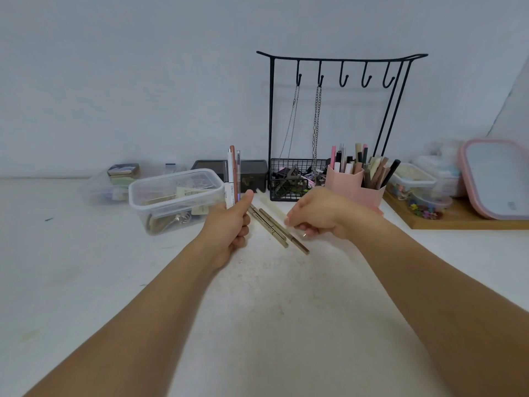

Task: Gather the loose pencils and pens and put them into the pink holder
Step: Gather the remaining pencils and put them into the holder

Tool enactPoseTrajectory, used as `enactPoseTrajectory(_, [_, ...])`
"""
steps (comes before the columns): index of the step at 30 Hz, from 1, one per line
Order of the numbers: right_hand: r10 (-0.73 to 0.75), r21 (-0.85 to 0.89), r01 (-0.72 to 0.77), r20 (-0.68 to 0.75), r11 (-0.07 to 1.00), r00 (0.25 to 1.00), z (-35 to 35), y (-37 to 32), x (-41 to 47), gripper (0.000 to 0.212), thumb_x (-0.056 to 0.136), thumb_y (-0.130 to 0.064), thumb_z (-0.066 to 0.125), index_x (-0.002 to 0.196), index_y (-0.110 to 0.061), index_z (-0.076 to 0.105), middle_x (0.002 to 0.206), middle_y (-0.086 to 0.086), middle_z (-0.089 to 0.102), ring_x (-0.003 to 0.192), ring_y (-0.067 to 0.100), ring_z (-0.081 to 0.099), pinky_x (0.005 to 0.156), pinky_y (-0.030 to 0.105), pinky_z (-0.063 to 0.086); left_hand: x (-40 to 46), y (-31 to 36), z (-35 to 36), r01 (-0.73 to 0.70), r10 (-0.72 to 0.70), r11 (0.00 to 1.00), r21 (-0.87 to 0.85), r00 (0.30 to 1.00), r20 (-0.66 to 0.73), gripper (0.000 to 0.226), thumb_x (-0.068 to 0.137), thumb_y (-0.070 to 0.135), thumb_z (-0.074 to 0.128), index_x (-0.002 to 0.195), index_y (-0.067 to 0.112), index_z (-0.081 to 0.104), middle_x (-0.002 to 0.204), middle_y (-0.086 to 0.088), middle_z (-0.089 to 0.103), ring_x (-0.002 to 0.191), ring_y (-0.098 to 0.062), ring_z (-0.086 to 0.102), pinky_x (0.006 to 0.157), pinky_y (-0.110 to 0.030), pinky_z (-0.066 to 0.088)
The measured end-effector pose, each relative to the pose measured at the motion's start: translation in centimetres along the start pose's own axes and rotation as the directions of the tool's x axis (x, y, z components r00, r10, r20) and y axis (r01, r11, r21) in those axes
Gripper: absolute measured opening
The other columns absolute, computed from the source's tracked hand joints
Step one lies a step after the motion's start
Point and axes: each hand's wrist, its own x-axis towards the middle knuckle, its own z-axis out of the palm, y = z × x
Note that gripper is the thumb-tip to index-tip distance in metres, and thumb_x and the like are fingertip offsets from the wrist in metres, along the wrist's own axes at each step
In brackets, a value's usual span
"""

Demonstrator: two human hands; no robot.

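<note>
Left hand (229, 224): clenched round an upright bundle of 3 slim white, brown and clear pens (233, 176).
Right hand (317, 214): fingers curled down; whether anything is pinched cannot be told.
Loose thin bronze pencils (274, 227): lying between both hands; judged light, stiff, roll-prone, best pinched mid-shaft.
Pink plastic holder (345, 179): just beyond the right knuckles, already crowded.

Left hand (229, 224) grips upright pens (233, 173); right hand (317, 216) pinches a pencil (297, 242) on the table (86, 253)
</note>
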Motion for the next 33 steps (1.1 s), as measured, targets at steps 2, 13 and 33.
enactPoseTrajectory(2, [-0.079, 0.157, 0.077, 0.008, 0.985, 0.997, -0.4, -0.3, -0.3, 0.015, 0.087, -0.005, 0.075, 0.097, 0.006, 0.073, 0.069, 0.01, 0.065, 0.056, 0.015, 0.058, 0.055, 0.024, 0.053, -0.2, 0.2, 0.1, -0.003, 0.004, 1.0, -0.022, 1.0, 0.027, 0.04, 0.094, 0.047, 0.067, 0.074, 0.024, 0.041, 0.052, 0.01, 0.029, 0.044, -0.008, 0.021, 0.038, -0.02, 0.018])
enactPoseTrajectory(13, [-0.239, 0.523, 0.206, -0.005, 0.827, 0.971, 2.8, -1.5, -1.2, 0.02, 0.085, -0.005, 0.077, 0.103, 0.003, 0.074, 0.089, 0.012, 0.076, 0.072, 0.014, 0.071, 0.062, 0.022, 0.059, -0.9, 0.0, 0.7, -0.135, 0.147, 0.988, -0.08, 0.974, 0.174, 0.038, 0.063, 0.034, 0.084, 0.084, 0.014, 0.06, 0.055, 0.005, 0.045, 0.041, -0.005, 0.034, 0.037, -0.018, 0.026])
enactPoseTrajectory(33, [-0.228, 0.327, 0.235, -0.063, 0.915, 0.972, 1.2, -1.5, -1.1, 0.037, 0.082, -0.04, 0.08, 0.099, -0.008, 0.072, 0.078, -0.002, 0.068, 0.064, 0.009, 0.059, 0.058, 0.024, 0.049, -1.1, -0.1, 1.1, -0.045, 0.042, 0.999, 0.0, 0.95, 0.308, 0.025, 0.1, 0.025, 0.062, 0.081, 0.023, 0.048, 0.055, 0.006, 0.027, 0.043, -0.006, 0.022, 0.036, -0.017, 0.015])
